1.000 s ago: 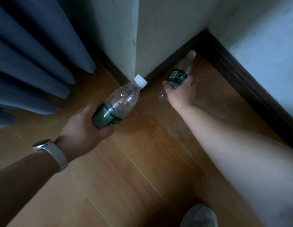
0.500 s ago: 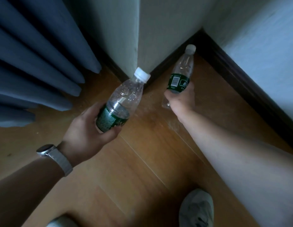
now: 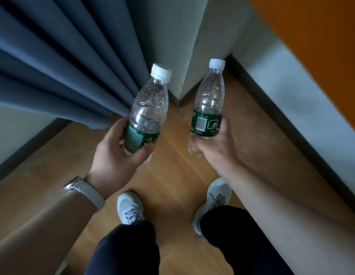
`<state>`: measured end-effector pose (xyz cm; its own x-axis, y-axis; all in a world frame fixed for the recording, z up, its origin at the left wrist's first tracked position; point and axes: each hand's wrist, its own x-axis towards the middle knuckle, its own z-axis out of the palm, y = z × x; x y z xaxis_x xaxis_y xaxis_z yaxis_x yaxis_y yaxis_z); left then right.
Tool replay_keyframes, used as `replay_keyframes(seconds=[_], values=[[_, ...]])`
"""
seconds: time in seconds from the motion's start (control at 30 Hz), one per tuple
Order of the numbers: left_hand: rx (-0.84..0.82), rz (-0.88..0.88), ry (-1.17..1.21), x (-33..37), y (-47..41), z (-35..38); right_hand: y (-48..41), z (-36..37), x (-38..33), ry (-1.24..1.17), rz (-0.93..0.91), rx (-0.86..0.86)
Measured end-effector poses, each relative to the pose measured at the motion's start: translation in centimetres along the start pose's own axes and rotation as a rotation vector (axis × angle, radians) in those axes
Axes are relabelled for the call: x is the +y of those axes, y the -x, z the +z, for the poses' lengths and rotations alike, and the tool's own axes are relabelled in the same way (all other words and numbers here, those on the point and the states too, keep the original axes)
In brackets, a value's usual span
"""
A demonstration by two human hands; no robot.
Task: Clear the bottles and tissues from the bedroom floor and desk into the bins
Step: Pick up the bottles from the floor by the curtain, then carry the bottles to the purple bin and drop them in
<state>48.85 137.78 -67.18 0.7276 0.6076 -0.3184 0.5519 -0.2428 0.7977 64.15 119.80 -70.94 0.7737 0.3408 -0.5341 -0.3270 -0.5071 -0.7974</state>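
I hold two clear plastic bottles with white caps and green labels, both upright above the wooden floor [image 3: 172, 175]. My left hand [image 3: 117, 153] grips the left bottle [image 3: 148, 104] around its label; a watch sits on that wrist. My right hand [image 3: 218, 147] grips the right bottle [image 3: 209, 98] at its lower part, and the fingers hide its base. The bottles stand side by side, a little apart. No bin or tissue is in view.
Blue curtains [image 3: 59, 62] hang at the left. A pale wall corner [image 3: 180, 46] juts out ahead, with dark skirting along the walls. An orange surface [image 3: 321, 42] fills the upper right. My two white shoes [image 3: 131, 207] stand on the floor below.
Both hands have risen from near the floor with their bottles, which now stand upright and closer together. The view has pulled back, so my legs and shoes show.
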Motion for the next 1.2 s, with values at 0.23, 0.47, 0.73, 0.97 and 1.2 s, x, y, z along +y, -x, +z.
replay_keyframes(seconds=[0.23, 0.47, 0.73, 0.97, 1.2], values=[[0.079, -0.037, 0.153, 11.3, 6.5, -8.4, 10.5, -2.7, -12.2, 0.104, -0.135, -0.100], [0.122, -0.047, 0.280, 22.0, 10.6, -16.6, 17.6, -5.6, -25.7, 0.041, -0.274, -0.075], [0.218, 0.054, 0.405, 36.7, 13.6, -19.0, 22.5, -12.8, -39.3, -0.163, -0.492, -0.202], [0.205, 0.224, 0.409, 46.9, 13.6, -15.6, 23.7, -22.5, -42.7, -0.227, -0.577, -0.204], [0.085, 0.323, 0.325, 54.0, 12.9, -12.1, 24.8, -30.5, -42.9, -0.224, -0.559, -0.069]])
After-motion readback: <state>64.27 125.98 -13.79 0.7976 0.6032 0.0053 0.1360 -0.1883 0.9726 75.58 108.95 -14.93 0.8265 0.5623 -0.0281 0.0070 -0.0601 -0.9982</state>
